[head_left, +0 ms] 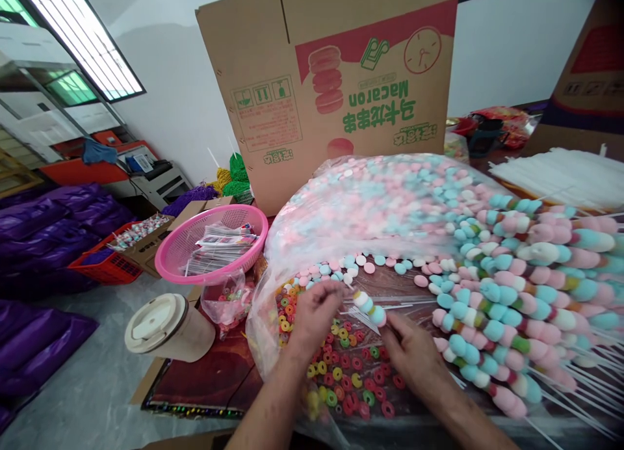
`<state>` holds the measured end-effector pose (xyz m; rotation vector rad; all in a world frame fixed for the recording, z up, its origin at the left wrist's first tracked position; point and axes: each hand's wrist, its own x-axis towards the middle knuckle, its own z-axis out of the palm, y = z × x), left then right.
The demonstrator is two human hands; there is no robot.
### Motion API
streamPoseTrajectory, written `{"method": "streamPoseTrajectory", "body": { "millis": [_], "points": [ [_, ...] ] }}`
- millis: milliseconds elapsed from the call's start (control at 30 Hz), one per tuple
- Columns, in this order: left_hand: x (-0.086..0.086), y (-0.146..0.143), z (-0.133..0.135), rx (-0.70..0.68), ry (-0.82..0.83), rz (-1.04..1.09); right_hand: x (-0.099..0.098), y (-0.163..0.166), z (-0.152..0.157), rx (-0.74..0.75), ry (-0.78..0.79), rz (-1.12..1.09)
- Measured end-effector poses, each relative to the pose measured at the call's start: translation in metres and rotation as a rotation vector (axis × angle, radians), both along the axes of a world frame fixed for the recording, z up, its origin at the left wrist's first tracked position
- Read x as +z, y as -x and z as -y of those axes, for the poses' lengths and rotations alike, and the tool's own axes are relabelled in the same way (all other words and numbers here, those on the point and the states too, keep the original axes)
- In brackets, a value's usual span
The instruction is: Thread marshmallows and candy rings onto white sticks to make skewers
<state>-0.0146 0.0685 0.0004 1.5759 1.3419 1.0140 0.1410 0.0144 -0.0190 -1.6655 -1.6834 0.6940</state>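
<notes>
My left hand is pinched shut at the tip of a thin white stick carrying several marshmallow candies, white, blue and pink. My right hand is closed on the stick's other end, just below the candies. Both hands hover over loose coloured ring candies lying on clear plastic. Loose pink, blue and white marshmallow rounds lie just beyond the hands. A heap of finished candy skewers is stacked to the right.
A big clear bag of marshmallows sits in front of an upturned Macaron carton. At left are a pink basket of packets, a lidded beige cup and a red crate. White sticks lie far right.
</notes>
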Motion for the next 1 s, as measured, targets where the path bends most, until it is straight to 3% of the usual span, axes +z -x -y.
{"method": "streamPoseTrajectory", "body": {
  "millis": [67, 100, 233, 367, 533, 667, 733, 833, 1000],
  "points": [
    [0.004, -0.002, -0.026, -0.047, -0.124, -0.424, 0.002, -0.001, -0.024, -0.068, 0.026, -0.042],
    [0.003, -0.005, -0.038, -0.073, -0.139, -0.488, 0.002, 0.0, -0.038, -0.095, 0.033, -0.047],
    [-0.01, -0.019, -0.06, -0.12, -0.136, -0.581, -0.004, 0.011, -0.091, -0.131, 0.046, -0.03],
    [-0.019, -0.013, -0.046, -0.127, -0.148, -0.562, -0.013, 0.023, -0.113, -0.071, 0.08, 0.002],
    [-0.013, 0.004, -0.017, -0.045, -0.073, -0.396, -0.005, 0.018, -0.09, -0.011, 0.041, -0.049],
    [0.002, 0.003, 0.01, 0.012, 0.246, 0.298, 0.01, 0.007, -0.05, 0.074, -0.019, -0.157],
    [0.01, 0.0, 0.022, -0.001, 0.336, 0.518, 0.015, 0.004, -0.031, 0.107, -0.027, -0.266],
    [0.019, -0.007, 0.037, -0.007, 0.339, 0.517, 0.021, 0.004, -0.012, 0.141, -0.018, -0.425],
    [0.022, -0.014, 0.052, 0.047, 0.243, 0.425, 0.031, 0.003, 0.006, 0.195, 0.013, -0.485]
  ]
}}
